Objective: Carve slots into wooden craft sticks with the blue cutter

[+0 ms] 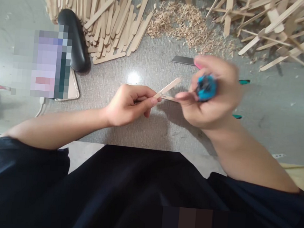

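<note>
My left hand point(135, 104) pinches a light wooden craft stick point(171, 86) between thumb and fingers, its free end pointing up and right. Just below it shows part of a second wooden stick point(170, 98), which runs toward my right thumb; whether the two are joined I cannot tell. My right hand point(214, 92) is closed around a blue and black handle point(206, 86) seen end-on, slightly blurred. What kind of tool it belongs to is hidden. Behind the right fingers a flat grey blade point(183, 60) with a pink part lies on the table.
Plain craft sticks point(109, 22) are piled at back left, wood shavings point(187, 25) at back centre, crossed sticks point(276, 32) at back right. A black case point(75, 41) and a blurred-out phone point(46, 63) lie left. Teal-ended items point(244, 81) show beside my right hand.
</note>
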Demonstrator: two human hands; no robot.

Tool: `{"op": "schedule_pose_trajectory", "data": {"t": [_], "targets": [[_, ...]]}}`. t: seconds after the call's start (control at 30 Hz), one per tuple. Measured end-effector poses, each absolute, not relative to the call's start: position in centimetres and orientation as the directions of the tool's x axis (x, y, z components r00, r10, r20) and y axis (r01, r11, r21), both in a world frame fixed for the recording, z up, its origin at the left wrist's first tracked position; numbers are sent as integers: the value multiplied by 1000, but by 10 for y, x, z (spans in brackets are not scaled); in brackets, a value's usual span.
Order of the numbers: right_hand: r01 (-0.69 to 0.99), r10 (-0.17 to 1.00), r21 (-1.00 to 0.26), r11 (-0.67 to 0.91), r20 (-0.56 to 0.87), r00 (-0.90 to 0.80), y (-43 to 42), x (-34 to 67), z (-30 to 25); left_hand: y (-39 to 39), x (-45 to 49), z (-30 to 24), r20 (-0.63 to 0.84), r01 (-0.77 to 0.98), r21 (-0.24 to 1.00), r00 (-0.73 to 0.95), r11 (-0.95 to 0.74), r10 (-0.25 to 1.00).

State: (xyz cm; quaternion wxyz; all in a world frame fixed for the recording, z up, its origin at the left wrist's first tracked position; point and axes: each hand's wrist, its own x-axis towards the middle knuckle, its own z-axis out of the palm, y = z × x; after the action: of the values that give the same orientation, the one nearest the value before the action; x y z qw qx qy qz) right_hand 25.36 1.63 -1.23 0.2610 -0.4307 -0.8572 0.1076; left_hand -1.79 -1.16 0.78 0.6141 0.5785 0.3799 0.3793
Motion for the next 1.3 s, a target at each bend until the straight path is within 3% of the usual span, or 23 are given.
{"op": "schedule_pose_trajectory", "data": {"t": [0.13, 0.23, 0.3, 0.4, 0.57, 0.7, 0.8, 0.9, 1.0, 1.1, 1.2, 1.3], "targets": [[586, 634, -271, 764, 486, -601, 13, 252, -3, -7, -19, 9, -70, -124, 978, 552, 165, 831], [592, 621, -242, 769, 506, -599, 12, 247, 4, -4, -18, 4, -21, -328, 921, 494, 208, 869], [630, 684, -302, 716, 487, -544, 8, 239, 7, -3, -15, -1, -32, -443, 873, 363, 203, 931], [576, 718, -444, 686, 541, -439, -1, 223, 11, -4, -12, -10, 4, -453, 882, 280, 128, 960], [327, 734, -664, 673, 542, -409, -9, 199, 17, -7, -13, -28, 391, -334, 896, 277, -294, 878], [298, 770, -730, 615, 473, -429, 1, 195, 22, -5, -16, -28, 457, -307, 870, 211, -385, 864], [218, 715, -745, 631, 449, -535, 19, 198, 24, -2, -17, -19, 404, -304, 891, 197, -337, 893], [215, 616, -642, 736, 505, -605, 41, 203, 25, 2, -16, -11, 296, -331, 915, 155, -233, 942], [306, 561, -475, 825, 623, -546, 58, 209, 22, 5, -15, -10, 139, -357, 930, 118, -88, 983], [339, 544, -426, 839, 676, -498, 65, 214, 15, 8, -15, -12, 3, -392, 919, 137, 52, 991], [360, 517, -370, 856, 630, -580, 65, 219, 7, 10, -16, -8, -130, -475, 848, 241, 234, 962], [415, 527, -326, 850, 558, -641, 63, 222, 4, 11, -16, 4, -242, -536, 666, 501, 518, 831]]}}
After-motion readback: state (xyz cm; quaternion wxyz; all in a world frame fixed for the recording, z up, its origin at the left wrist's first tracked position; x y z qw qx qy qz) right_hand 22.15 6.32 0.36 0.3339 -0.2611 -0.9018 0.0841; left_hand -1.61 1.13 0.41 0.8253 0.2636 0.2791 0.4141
